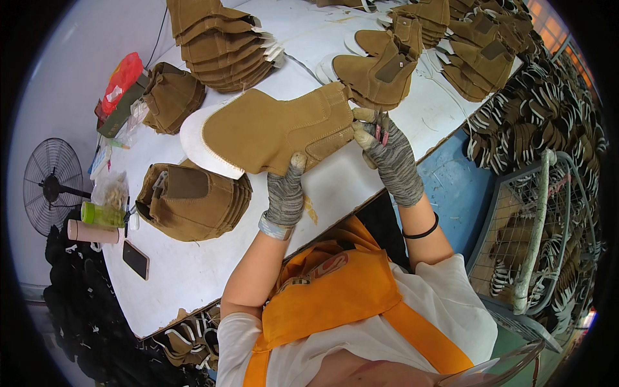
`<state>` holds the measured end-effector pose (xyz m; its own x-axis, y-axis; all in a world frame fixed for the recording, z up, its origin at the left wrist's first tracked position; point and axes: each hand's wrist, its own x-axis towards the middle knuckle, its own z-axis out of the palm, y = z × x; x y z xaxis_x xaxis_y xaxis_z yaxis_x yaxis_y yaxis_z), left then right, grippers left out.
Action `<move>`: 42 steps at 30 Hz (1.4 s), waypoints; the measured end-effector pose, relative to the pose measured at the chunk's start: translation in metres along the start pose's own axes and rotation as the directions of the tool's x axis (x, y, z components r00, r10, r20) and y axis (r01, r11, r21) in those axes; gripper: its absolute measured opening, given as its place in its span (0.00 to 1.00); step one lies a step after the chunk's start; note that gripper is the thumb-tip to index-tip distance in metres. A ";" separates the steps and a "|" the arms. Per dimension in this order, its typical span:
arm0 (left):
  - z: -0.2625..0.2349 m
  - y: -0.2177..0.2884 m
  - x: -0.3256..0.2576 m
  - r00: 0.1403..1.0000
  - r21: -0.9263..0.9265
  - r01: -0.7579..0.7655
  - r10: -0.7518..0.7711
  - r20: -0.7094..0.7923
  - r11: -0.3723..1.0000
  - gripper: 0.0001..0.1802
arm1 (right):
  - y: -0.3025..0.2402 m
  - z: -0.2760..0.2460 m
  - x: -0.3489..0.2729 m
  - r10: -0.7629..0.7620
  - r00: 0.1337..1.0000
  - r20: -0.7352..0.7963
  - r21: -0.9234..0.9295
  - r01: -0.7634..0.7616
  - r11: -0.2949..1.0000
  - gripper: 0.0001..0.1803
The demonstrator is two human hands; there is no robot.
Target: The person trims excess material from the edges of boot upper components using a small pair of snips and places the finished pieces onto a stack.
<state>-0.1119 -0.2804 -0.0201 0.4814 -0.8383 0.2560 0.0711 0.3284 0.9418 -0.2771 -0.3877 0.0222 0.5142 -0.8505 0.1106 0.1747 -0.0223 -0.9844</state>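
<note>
Both hands, in grey knitted gloves with bare-looking fingertips, hold up a brown boot upper (271,129) with a white toe lining, above the white table. My left hand (287,193) grips its lower edge near the middle, thumb on the front face. At the top opening on the right, my right hand (383,145) pinches the edge; small pink-handled thread snips (382,132) are also tucked in that hand. Just left of my left hand sits a nested stack of brown boot uppers (200,209).
More stacked uppers stand at the back left (225,55) and back right (380,71). A phone (135,260), a pink cup (93,232) and a green cup (103,214) lie along the left side. A fan (53,187) stands beyond. A wire cart (541,232) is at right.
</note>
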 end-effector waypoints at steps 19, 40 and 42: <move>-0.007 -0.001 0.001 0.983 -0.569 0.163 -0.085 0.161 0.806 0.42 | -0.002 -0.005 0.001 -0.255 0.962 -0.098 -0.260 0.223 0.940 0.24; -0.023 -0.015 0.012 0.918 -0.886 0.354 -0.290 0.270 0.298 0.32 | -0.008 0.021 -0.019 0.095 0.939 0.329 0.382 -0.225 0.896 0.20; -0.026 -0.014 0.013 0.918 -0.903 0.352 -0.278 0.282 0.246 0.31 | -0.010 0.011 -0.014 0.054 0.961 0.270 0.324 -0.144 0.935 0.21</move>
<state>-0.0842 -0.2843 -0.0352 0.1754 -0.9839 0.0345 0.9760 0.1784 0.1251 -0.2767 -0.3701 0.0323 0.7307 -0.6768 0.0898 0.3614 0.2718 -0.8919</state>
